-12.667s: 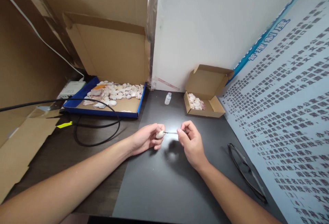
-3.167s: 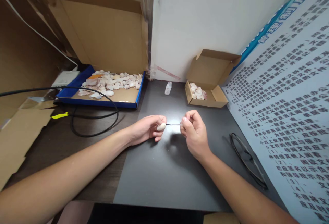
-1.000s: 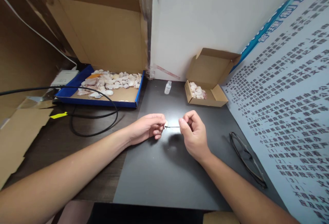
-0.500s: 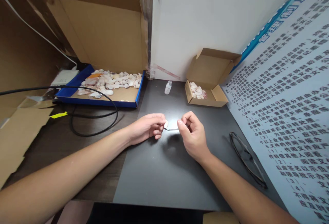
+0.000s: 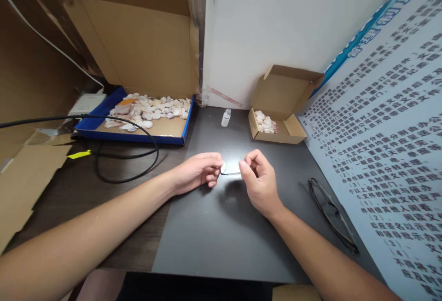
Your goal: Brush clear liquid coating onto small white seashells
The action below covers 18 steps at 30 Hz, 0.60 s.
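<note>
Between the thumb and fingers of my left hand (image 5: 202, 170) a small pale seashell (image 5: 223, 168) is pinched, partly hidden by the fingertips. Facing it, my right hand (image 5: 259, 179) is closed on a thin dark-tipped stick (image 5: 233, 173). The stick lies nearly level, and its dark tip is at the lower edge of the shell; whether it touches is too small to tell. Both hands are above the grey mat (image 5: 207, 241). Behind them stands a small clear bottle (image 5: 226, 118) with a white label, upright on the mat.
A blue-edged box (image 5: 185, 128) of many seashells is at the back left. At the back right, a small open cardboard box (image 5: 292, 131) holds more shells. A looped black cable (image 5: 157, 153) lies left, eyeglasses (image 5: 333, 216) right. A printed poster (image 5: 390, 121) borders the right side.
The stick's dark tip has shifted very slightly along the shell's lower edge. Both hands have stayed in nearly the same place.
</note>
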{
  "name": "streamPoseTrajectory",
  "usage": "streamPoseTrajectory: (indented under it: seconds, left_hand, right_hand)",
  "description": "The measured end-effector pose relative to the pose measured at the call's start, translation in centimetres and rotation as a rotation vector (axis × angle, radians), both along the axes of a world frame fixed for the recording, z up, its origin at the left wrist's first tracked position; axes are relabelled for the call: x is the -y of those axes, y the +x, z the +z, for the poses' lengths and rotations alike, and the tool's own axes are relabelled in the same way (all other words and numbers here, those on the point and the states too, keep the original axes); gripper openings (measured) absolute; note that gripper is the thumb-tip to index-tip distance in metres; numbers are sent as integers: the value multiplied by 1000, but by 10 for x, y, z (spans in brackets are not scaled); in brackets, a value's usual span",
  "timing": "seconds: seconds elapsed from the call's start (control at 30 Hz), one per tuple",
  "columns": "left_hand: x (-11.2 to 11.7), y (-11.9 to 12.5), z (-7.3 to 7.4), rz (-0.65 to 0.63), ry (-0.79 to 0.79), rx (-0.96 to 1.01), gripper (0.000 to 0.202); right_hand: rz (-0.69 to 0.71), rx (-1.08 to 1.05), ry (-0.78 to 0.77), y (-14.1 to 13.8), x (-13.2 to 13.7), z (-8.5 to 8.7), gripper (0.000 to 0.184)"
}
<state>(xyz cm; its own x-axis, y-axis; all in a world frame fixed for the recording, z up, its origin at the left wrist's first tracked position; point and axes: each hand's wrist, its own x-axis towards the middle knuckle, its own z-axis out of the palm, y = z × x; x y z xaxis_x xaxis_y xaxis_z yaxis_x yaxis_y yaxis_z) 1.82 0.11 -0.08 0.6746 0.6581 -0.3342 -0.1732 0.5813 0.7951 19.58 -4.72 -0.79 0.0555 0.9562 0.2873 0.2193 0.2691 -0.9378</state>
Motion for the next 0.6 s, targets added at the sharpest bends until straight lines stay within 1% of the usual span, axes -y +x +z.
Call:
streamPoseTrajectory:
  seconds: [0.17, 0.3, 0.37, 0.5, 0.6]
  left_hand:
    - [0, -1, 0, 4, -4, -1, 19]
    - [0, -1, 0, 4, -5, -1, 20]
    - [0, -1, 0, 2, -4, 2, 20]
    - [0, 0, 0, 0, 6, 4, 20]
    - [0, 0, 0, -9, 7, 5, 20]
  right_hand:
    - [-49, -20, 12, 0, 0, 1, 24]
    - [-62, -21, 19, -1, 1, 2, 24]
    - [-48, -8, 21, -2, 1, 2, 23]
    - [30, 25, 1, -2, 0, 3, 24]
    - [43, 39, -7, -2, -1, 0, 24]
